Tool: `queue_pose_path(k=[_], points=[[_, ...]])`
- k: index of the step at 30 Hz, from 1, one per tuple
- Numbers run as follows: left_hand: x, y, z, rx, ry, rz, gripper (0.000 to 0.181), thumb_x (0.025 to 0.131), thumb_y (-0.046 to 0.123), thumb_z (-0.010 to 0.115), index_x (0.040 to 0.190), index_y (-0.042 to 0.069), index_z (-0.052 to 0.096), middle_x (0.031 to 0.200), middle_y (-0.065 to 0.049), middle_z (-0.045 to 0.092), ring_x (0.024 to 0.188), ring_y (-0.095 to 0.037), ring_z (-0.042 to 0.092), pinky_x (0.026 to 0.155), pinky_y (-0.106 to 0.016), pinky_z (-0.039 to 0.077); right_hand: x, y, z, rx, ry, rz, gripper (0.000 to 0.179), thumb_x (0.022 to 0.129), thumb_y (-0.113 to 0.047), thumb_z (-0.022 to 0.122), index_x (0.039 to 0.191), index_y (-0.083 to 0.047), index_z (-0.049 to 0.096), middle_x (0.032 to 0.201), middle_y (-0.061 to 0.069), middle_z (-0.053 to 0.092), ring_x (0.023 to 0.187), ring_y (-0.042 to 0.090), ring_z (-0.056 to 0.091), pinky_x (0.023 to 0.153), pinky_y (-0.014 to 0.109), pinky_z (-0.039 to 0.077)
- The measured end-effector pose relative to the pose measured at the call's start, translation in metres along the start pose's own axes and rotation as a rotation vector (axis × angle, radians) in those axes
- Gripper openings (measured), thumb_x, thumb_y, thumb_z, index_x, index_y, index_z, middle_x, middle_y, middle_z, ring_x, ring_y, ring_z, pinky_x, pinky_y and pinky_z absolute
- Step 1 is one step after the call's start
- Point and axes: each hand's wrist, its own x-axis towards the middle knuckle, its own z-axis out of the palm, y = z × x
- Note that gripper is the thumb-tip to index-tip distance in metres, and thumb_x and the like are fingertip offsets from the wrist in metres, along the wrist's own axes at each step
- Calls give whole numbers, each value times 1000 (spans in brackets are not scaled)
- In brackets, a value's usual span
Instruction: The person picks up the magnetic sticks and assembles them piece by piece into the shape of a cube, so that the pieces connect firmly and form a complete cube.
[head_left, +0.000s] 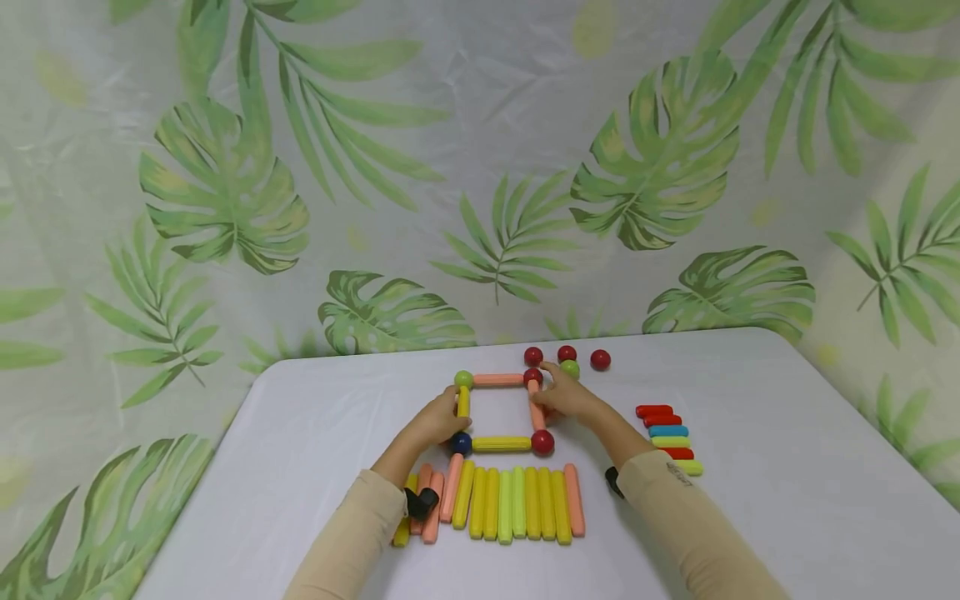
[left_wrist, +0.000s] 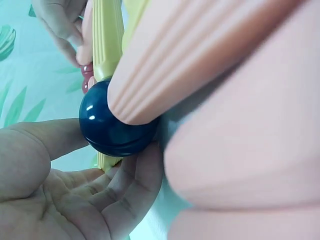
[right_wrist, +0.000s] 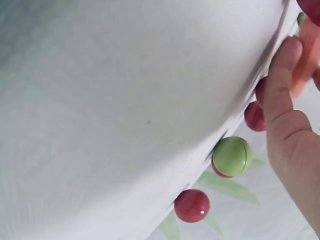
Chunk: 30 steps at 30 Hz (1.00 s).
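Note:
A square of magnetic-looking sticks and balls lies flat on the table. My left hand [head_left: 437,417] holds the yellow stick [head_left: 463,403] on its left side, fingers around it near the blue ball [head_left: 461,443]. In the left wrist view that blue ball [left_wrist: 112,120] hides part of the thumb and stick. My right hand [head_left: 567,395] pinches the pink stick [head_left: 536,412] of the right side, its forefinger beside the upper red ball [head_left: 532,377]. A green ball [head_left: 463,379], a larger-looking red ball [head_left: 542,442], another pink stick [head_left: 498,380] and a yellow stick [head_left: 501,444] complete the outline.
Yellow, lime and pink sticks [head_left: 519,502] stand in a row in front of the square. Loose red balls [head_left: 600,360] and a green ball [head_left: 570,368] lie behind the right hand. Short coloured sticks [head_left: 669,432] are stacked to the right, beside the right forearm.

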Motion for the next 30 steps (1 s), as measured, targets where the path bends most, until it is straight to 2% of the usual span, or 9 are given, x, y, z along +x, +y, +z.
queue_pose_path(k=[3, 7, 15, 19, 23, 27, 30], points=[[1, 3, 1, -9, -10, 2, 64, 85, 13, 62, 135, -5, 26, 107, -19, 55, 89, -23, 53, 78, -37, 45, 1, 3, -2, 23, -25, 54, 71, 85, -8, 57, 142, -7, 16, 87, 16, 54, 55, 20, 55, 55, 31, 52], [2, 6, 3, -21, -25, 7, 65, 85, 14, 63, 135, -4, 26, 106, -18, 55, 85, -22, 54, 75, -36, 45, -2, 4, -9, -1, -43, 72, 70, 85, -8, 56, 142, -8, 16, 86, 17, 51, 59, 21, 56, 56, 30, 52], [0, 15, 9, -137, -93, 14, 69, 84, 11, 63, 137, -5, 22, 111, -22, 52, 77, -21, 55, 59, -29, 47, -5, 9, -20, -31, 0, 48, 69, 81, -8, 57, 140, -6, 21, 85, 14, 47, 59, 20, 52, 57, 31, 51], [-5, 16, 9, -160, -113, -5, 70, 85, 16, 62, 138, -4, 21, 114, -21, 50, 76, -20, 55, 66, -32, 47, -5, 11, -24, -32, -2, 29, 70, 81, -7, 57, 140, -4, 20, 84, 13, 47, 58, 19, 51, 57, 31, 51], [-21, 14, 6, -86, -98, -19, 70, 84, 25, 64, 135, -5, 27, 102, -16, 54, 74, -19, 54, 69, -36, 46, -7, 12, -26, -52, 4, 3, 69, 83, -11, 59, 140, -3, 20, 85, 14, 48, 63, 20, 53, 60, 30, 50], [-44, 13, 10, 16, -83, -1, 61, 82, 29, 66, 122, -8, 39, 82, -9, 53, 66, -19, 50, 57, -32, 44, -20, 12, -35, -111, 45, -65, 61, 86, -17, 59, 137, -4, 27, 95, 14, 50, 76, 23, 56, 67, 30, 50], [-57, 15, 16, 68, -60, 19, 48, 81, 28, 67, 106, -6, 46, 74, -7, 51, 61, -19, 47, 51, -29, 39, -42, 13, -46, -203, 73, -162, 53, 88, -22, 59, 132, -4, 35, 103, 14, 51, 87, 26, 56, 73, 34, 50]])
